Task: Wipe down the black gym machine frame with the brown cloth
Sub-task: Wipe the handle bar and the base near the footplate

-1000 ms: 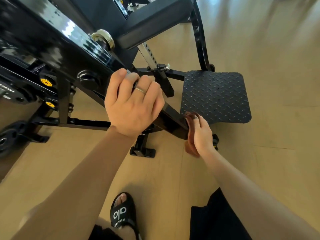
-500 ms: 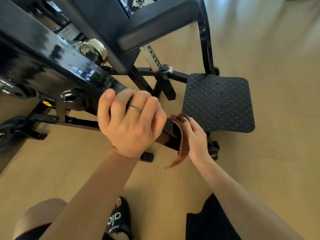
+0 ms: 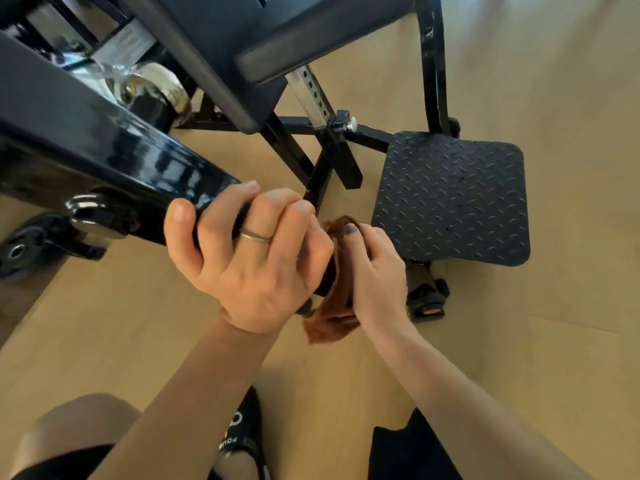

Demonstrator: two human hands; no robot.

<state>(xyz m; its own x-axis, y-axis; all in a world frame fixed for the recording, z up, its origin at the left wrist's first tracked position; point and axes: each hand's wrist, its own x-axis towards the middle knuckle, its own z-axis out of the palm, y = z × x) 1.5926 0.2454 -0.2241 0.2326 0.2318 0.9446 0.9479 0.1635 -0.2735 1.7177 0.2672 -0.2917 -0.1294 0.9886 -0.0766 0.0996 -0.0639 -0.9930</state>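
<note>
Wood floor (image 3: 571, 341); left hand (image 3: 252, 268) grips frame (image 3: 114, 161), right hand (image 3: 377, 275) holds one cloth (image 3: 332, 323).

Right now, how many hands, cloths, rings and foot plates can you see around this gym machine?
Hands: 2, the left hand gripping the black frame bar, the right hand holding the cloth
Brown cloths: 1
Rings: 1, on the left hand
Foot plates: 1
Total: 5
</note>
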